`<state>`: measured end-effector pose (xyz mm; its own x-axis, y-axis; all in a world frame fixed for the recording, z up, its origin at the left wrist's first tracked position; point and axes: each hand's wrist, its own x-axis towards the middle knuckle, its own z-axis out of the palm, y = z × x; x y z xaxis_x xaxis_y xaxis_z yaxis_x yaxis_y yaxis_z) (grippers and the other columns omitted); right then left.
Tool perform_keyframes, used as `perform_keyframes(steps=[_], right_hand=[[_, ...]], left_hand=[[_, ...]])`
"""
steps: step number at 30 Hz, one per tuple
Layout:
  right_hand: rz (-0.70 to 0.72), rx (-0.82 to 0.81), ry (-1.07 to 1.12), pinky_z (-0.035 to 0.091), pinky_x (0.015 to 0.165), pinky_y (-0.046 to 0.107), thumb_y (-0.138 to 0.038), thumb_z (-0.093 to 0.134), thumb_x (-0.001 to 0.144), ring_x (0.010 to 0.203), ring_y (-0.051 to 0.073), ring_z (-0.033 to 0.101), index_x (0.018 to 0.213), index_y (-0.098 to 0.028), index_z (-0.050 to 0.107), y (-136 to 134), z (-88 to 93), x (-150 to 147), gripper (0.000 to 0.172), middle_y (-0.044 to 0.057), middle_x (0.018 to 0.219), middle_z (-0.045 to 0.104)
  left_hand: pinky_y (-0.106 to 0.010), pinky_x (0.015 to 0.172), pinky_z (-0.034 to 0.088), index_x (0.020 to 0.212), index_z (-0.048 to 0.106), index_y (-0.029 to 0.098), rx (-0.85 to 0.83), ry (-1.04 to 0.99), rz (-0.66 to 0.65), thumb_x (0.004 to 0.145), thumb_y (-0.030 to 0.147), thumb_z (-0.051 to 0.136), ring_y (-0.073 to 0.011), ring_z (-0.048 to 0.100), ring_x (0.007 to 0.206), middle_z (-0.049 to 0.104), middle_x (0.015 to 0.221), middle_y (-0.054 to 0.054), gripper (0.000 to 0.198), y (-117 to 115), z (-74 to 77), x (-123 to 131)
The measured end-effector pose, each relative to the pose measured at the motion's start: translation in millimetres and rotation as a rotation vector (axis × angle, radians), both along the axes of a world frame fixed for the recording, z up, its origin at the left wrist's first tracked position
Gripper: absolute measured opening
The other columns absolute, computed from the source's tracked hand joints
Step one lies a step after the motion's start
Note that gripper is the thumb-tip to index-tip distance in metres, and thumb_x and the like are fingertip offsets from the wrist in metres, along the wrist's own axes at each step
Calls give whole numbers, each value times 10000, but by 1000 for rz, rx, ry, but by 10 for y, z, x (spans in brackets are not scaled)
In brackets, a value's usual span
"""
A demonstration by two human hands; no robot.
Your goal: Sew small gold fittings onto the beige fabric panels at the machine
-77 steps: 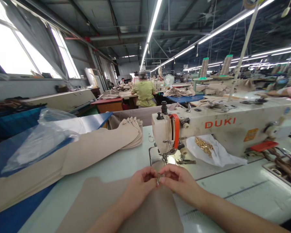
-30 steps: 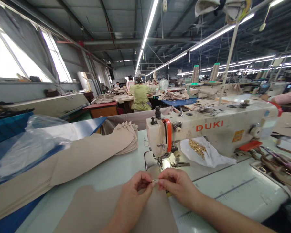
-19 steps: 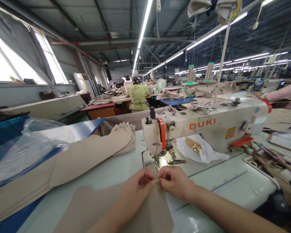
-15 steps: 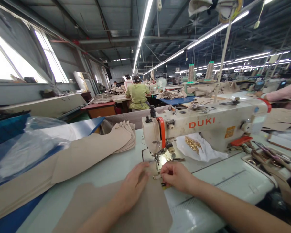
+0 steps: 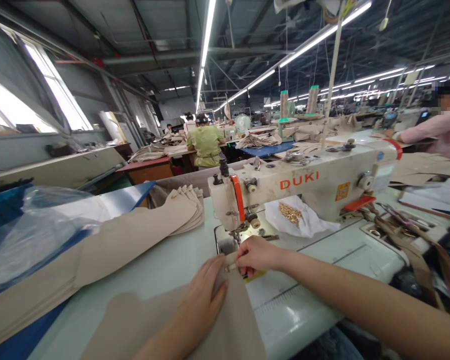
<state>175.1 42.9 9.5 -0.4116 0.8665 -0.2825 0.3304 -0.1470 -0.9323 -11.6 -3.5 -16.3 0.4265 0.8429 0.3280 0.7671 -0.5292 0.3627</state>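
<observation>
Near the needle end of the cream DUKI sewing machine [image 5: 303, 182], the right hand [image 5: 257, 256] has its fingers curled tight. Thumb and forefinger pinch a small pale part [image 5: 230, 267] at the far tip of a beige fabric piece [image 5: 240, 315]. The part is too small to make out further. This hand rests just in front of the presser foot [image 5: 234, 235], over a strip of yellow tape [image 5: 255, 275] on the tabletop [image 5: 165, 265].

The left hand [image 5: 204, 300] lies spread, palm down, flat on the same fabric piece just left of the pinched tip, gripping nothing. The fabric piece runs from the hands toward the near edge of the tabletop.

To the left, a stack of long beige cut pieces [image 5: 135, 235] reaches along the tabletop, with a clear plastic bag [image 5: 37, 225] lying farther left on a blue surface. Under the machine's arm sits a white wrapper [image 5: 307, 225] holding gold metal fittings [image 5: 289, 212]. Brown straps [image 5: 408, 240] lie in a heap at the right end. Farther off, a person in a green top [image 5: 206, 142] sits facing away, and a pink sleeve [image 5: 431, 131] shows at the far right.
</observation>
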Motion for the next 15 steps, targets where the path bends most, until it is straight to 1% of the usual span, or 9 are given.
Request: perform_keyframes(steps=[2, 4, 7, 11, 15], right_hand=[[21, -13, -34, 398, 379, 161, -40, 513, 641, 308, 63, 473, 423, -182, 548, 13, 45, 3, 262, -62, 370, 529], [39, -28, -69, 405, 383, 166, -26, 491, 644, 293, 57, 451, 425, -179, 544, 25, 83, 7, 272, -63, 373, 529], [57, -41, -118, 405, 387, 161, -33, 493, 659, 304, 53, 453, 432, -173, 527, 42, 119, 8, 268, -61, 389, 533], [85, -34, -183, 419, 405, 157, -46, 508, 668, 344, 63, 490, 437, -167, 499, 72, 147, 5, 260, -61, 392, 520], [143, 16, -260, 441, 437, 175, -64, 524, 678, 375, 79, 515, 465, -157, 528, 108, 159, 3, 231, -54, 413, 532]], left_hand=[[-395, 944, 466, 1079, 592, 203, 59, 19, -52, 853, 239, 458, -243, 571, 1066, 626, 1129, -96, 266, 33, 36, 40], [-372, 889, 487, 943, 633, 207, 103, 43, -106, 863, 223, 451, -228, 593, 968, 656, 996, -80, 199, 70, 73, 101], [-348, 813, 500, 786, 632, 200, 148, 63, -139, 872, 176, 424, -209, 591, 843, 653, 829, -61, 226, 118, 110, 200], [-330, 751, 509, 727, 602, 191, 205, 69, -138, 843, 127, 420, -201, 591, 791, 643, 769, -54, 225, 156, 105, 278], [-312, 704, 514, 691, 572, 194, 260, 71, -133, 813, 102, 418, -182, 594, 739, 644, 739, -36, 217, 179, 80, 289]])
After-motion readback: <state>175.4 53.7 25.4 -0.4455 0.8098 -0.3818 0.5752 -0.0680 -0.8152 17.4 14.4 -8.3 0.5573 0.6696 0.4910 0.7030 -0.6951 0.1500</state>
